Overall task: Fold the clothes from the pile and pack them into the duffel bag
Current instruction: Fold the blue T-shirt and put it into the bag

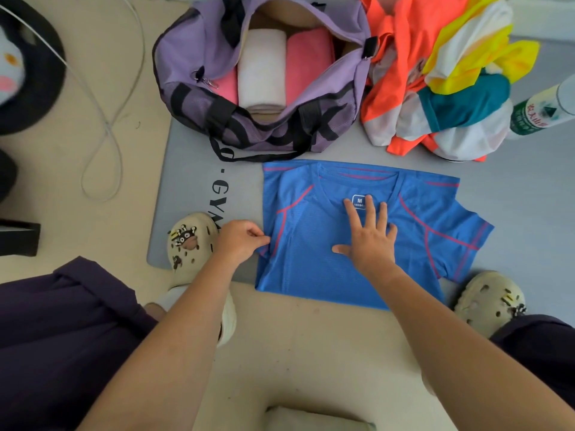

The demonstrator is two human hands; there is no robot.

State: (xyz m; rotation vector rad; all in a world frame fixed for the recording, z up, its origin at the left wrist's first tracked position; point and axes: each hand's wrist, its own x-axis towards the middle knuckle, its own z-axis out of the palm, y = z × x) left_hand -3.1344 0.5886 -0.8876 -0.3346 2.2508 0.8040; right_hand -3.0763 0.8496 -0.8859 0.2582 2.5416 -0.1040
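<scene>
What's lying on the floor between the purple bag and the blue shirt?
In the head view, only a black strap of the duffel bag trails there, on a narrow strip of bare grey mat before the blue shirt.

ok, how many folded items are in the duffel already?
3 visible: a white folded piece in the middle of the purple duffel bag, a pink one on its right, and a pink one on its left. More may lie hidden underneath.
</scene>
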